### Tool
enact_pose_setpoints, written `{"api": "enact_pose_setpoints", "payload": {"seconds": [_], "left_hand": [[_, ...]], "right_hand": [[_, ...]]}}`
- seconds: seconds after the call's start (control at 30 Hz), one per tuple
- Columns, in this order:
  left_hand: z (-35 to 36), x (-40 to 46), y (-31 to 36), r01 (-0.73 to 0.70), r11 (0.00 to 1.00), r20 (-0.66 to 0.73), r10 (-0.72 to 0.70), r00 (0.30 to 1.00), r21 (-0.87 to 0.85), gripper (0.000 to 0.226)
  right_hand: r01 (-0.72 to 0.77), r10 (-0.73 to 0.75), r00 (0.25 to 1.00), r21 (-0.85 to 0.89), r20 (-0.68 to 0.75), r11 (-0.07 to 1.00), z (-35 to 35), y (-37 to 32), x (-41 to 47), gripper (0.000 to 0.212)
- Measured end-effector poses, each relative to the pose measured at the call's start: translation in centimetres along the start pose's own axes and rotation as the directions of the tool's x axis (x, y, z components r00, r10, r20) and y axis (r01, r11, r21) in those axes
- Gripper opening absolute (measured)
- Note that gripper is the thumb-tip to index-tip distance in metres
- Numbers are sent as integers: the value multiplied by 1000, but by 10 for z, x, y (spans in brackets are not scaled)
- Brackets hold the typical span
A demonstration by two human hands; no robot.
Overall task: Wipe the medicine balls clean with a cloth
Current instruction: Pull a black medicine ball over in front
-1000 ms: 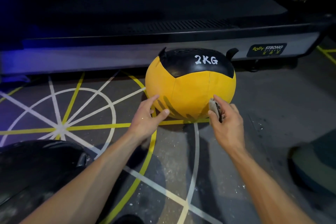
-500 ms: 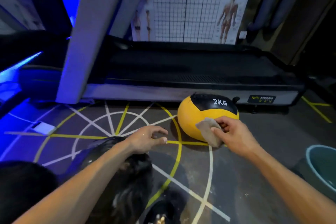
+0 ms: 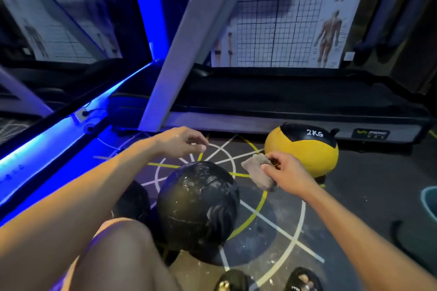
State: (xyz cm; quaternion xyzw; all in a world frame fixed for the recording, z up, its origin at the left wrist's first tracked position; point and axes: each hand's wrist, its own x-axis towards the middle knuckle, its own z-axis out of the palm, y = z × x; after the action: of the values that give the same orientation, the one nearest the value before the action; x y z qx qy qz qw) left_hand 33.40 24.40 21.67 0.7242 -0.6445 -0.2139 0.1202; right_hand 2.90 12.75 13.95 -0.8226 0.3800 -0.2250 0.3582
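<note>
One head-worn wide-angle camera – looking forward and down, close over the floor (image 3: 354, 208) – no second view.

Both forearms are bare, with no sleeves, watch or bands showing, and the left hand (image 3: 182, 140) and right hand (image 3: 287, 172) wear no gloves or rings. A bare knee (image 3: 123, 250) fills the lower left of the frame. At the bottom edge are dark shoes (image 3: 267, 280) with pale markings.
</note>
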Motion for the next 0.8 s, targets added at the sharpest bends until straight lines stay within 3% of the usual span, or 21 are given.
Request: {"api": "enact_pose_setpoints", "payload": {"seconds": [0.1, 0.3, 0.37, 0.47, 0.57, 0.7, 0.8], "left_hand": [[12, -10, -8, 14, 1000, 67, -16, 998, 24, 29], [82, -16, -53, 217, 973, 174, -228, 958, 76, 31], [110, -14, -69, 303, 952, 145, -307, 941, 53, 35], [157, -11, -95, 373, 927, 63, -374, 925, 23, 63], [193, -6, -112, 429, 901, 68, -432, 899, 55, 83], [208, -3, -111, 381, 922, -78, -375, 924, 75, 82], [220, -21, -97, 353, 930, -67, -347, 935, 106, 83]], "right_hand": [[-8, 9, 999, -42, 31, 999, 8, 0, -1, 2], [-11, 28, 994, -153, 107, 988, 21, -2, 14, 4], [5, 21, 991, -190, 131, 982, 32, -7, 24, 5], [11, 28, 987, -241, 158, 970, 50, -7, 37, 7], [18, 34, 982, -274, 185, 962, 60, 0, 45, 6], [-3, 67, 976, -296, 208, 955, 68, 9, 51, 5], [-9, 82, 972, -311, 221, 950, 74, 13, 48, 5]]}}
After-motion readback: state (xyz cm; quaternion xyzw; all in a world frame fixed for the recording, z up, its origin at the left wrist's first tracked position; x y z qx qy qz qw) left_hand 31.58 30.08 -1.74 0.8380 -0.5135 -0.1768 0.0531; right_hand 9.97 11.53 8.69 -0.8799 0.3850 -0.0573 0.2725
